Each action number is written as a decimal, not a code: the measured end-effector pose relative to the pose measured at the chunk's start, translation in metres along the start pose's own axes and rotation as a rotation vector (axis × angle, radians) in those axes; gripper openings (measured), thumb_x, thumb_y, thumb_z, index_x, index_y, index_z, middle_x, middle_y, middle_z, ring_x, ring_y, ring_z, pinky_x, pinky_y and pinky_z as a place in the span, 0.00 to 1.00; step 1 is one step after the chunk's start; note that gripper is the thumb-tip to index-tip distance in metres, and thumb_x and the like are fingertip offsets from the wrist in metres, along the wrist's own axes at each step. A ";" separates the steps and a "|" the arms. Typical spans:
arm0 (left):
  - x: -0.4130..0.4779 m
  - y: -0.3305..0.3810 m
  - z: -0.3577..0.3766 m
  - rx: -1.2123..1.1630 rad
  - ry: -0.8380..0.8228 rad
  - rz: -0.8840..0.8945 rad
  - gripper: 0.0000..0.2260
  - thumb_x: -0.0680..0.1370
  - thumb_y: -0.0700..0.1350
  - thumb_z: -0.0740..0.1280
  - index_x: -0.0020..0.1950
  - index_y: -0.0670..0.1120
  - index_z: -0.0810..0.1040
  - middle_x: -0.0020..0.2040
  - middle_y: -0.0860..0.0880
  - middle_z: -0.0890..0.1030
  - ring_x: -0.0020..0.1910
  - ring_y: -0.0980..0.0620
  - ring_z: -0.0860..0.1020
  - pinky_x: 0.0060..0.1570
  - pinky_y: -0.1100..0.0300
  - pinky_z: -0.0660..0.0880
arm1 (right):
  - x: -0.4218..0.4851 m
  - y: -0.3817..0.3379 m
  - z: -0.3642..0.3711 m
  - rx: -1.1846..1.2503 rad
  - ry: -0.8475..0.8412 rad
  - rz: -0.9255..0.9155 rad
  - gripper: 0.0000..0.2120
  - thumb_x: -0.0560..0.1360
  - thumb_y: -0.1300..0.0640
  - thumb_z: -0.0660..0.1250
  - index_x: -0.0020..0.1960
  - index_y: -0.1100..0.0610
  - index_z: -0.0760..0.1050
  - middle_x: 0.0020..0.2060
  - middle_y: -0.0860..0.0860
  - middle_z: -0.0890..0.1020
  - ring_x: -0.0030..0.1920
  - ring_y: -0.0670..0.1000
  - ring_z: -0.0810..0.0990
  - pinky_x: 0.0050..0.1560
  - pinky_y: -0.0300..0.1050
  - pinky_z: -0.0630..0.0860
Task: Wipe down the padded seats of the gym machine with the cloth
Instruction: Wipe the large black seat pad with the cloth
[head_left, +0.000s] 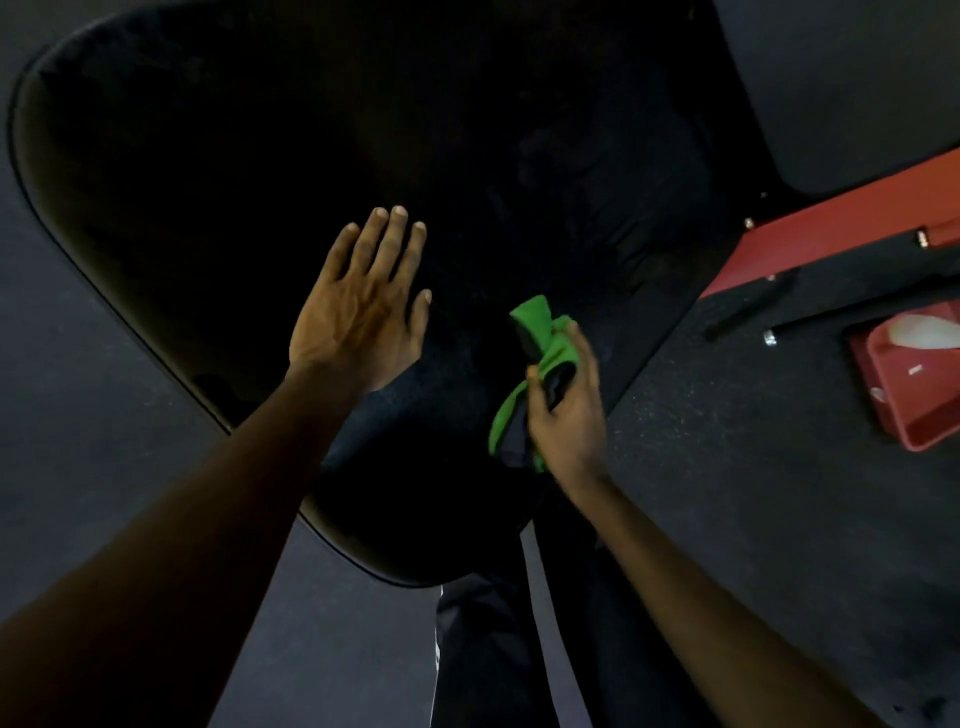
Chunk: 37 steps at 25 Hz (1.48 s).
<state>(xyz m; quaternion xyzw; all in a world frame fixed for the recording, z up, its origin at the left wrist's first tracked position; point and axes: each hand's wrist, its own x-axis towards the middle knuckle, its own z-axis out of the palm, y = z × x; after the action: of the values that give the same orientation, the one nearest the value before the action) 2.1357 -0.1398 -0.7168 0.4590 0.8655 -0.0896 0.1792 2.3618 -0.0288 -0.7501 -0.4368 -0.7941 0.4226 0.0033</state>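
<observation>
A large black padded seat (218, 156) of the gym machine fills the upper left and centre of the head view. My left hand (358, 322) lies flat on the pad near its lower edge, fingers spread and holding nothing. To its right, my right hand (563, 410) is closed around a bunched green and dark cloth (540, 338), held just over the pad's right side. The far part of the pad is too dark to make out.
Dark speckled rubber floor (727, 467) surrounds the pad. A red machine frame (831, 234) with bolts runs at the upper right. A red tray-like part (914, 384) sits at the right edge. My dark trouser leg (483, 649) shows below.
</observation>
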 end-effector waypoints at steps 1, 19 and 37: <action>0.000 0.000 0.000 -0.002 -0.005 0.003 0.30 0.85 0.55 0.47 0.83 0.41 0.50 0.83 0.40 0.52 0.82 0.43 0.50 0.81 0.47 0.48 | 0.022 0.014 -0.003 -0.024 0.041 0.047 0.29 0.81 0.54 0.65 0.79 0.59 0.62 0.78 0.53 0.66 0.76 0.50 0.66 0.74 0.41 0.66; 0.001 0.000 -0.004 -0.041 -0.071 0.014 0.30 0.85 0.55 0.43 0.83 0.41 0.44 0.83 0.41 0.47 0.83 0.44 0.45 0.81 0.46 0.45 | 0.104 -0.025 0.023 -0.149 0.018 0.161 0.32 0.81 0.40 0.63 0.81 0.49 0.59 0.82 0.49 0.53 0.82 0.54 0.49 0.76 0.55 0.57; 0.003 0.000 0.002 -0.014 -0.038 0.025 0.30 0.84 0.54 0.39 0.83 0.41 0.43 0.83 0.40 0.46 0.83 0.43 0.43 0.80 0.46 0.44 | 0.204 -0.033 0.021 -0.031 0.127 0.197 0.32 0.77 0.54 0.65 0.80 0.54 0.62 0.80 0.51 0.64 0.78 0.52 0.64 0.75 0.49 0.66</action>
<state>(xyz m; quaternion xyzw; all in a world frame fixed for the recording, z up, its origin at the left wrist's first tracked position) 2.1345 -0.1383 -0.7199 0.4668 0.8568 -0.0901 0.1999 2.2052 0.0904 -0.8155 -0.5389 -0.7519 0.3798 0.0052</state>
